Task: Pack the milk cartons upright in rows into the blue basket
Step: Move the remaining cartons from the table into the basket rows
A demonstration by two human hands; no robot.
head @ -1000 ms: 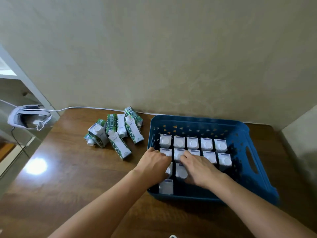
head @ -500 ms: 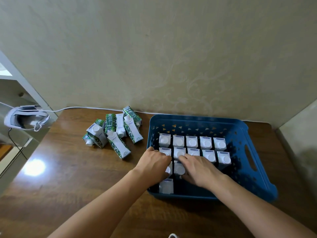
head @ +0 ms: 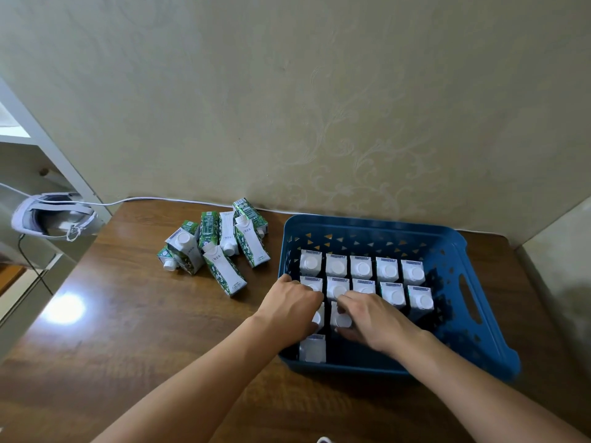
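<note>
The blue basket (head: 447, 231) stands on the brown table with several milk cartons (head: 388, 270) upright in two full rows at the back. A third row holds two cartons at the left. My left hand (head: 292, 306) grips the leftmost carton of that row, mostly hiding it. My right hand (head: 372, 316) holds the carton (head: 341, 318) beside it, fingers curled round its top. One more carton (head: 312, 347) stands alone at the basket's front left corner. A pile of several green-and-white cartons (head: 220, 251) lies on the table left of the basket.
A white headset (head: 52, 217) with a white cable (head: 153, 199) rests at the table's far left corner. The wall runs right behind the basket. A white shelf frame stands on the left. Bare tabletop (head: 128, 330) lies in front of the loose cartons.
The view has tilted slightly, shifting everything a little. Both hands stay on the third-row cartons; the right hand has drawn back a little, uncovering more of the second row.
</note>
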